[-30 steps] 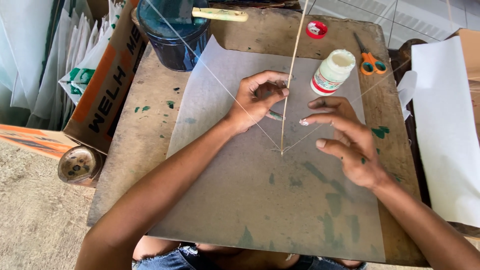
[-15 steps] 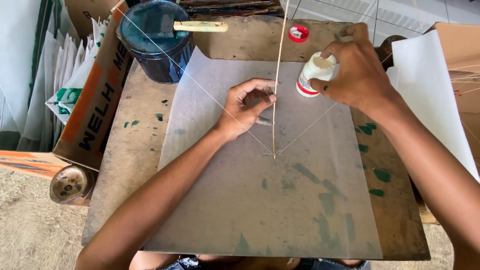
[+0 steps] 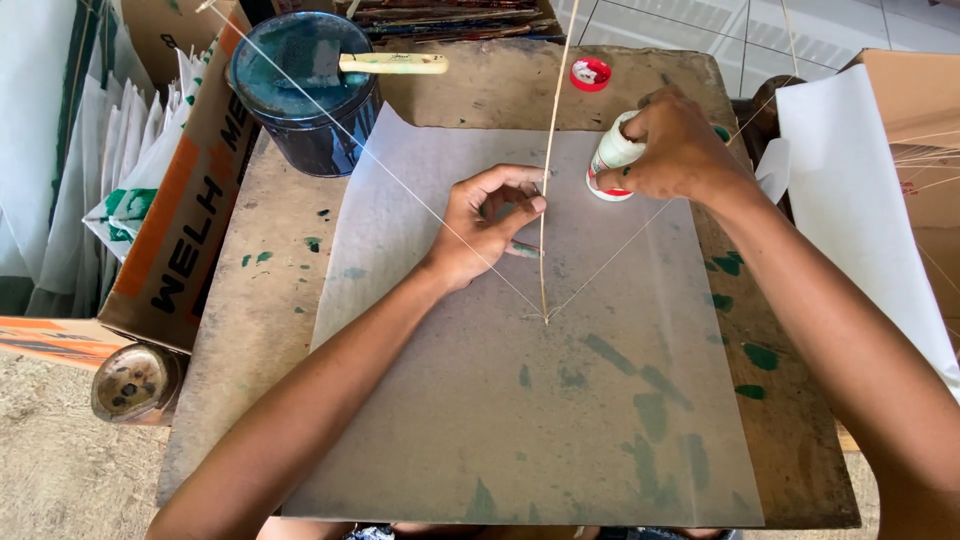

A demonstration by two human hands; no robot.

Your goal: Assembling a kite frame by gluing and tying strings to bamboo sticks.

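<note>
Left hand (image 3: 490, 225) pinches a thin bamboo stick (image 3: 548, 170) upright over translucent paper (image 3: 520, 420) on the bench (image 3: 240, 330). Right hand (image 3: 675, 150) fingers grasp a white glue bottle (image 3: 610, 155), far right.

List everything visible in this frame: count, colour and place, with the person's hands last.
thin stick: 1, tan, upright on the sheet
translucent sheet: 1, grey-white, over the board
strings: 2, white, meeting at the stick's lower end
glue bottle: 1, white, upper right
cap: 1, red, top edge
paint can: 1, dark blue, upper left, stirrer across it
board: 1, brown, green stains
cardboard box: 1, left
left hand: pinches stick
right hand: grips bottle
</note>
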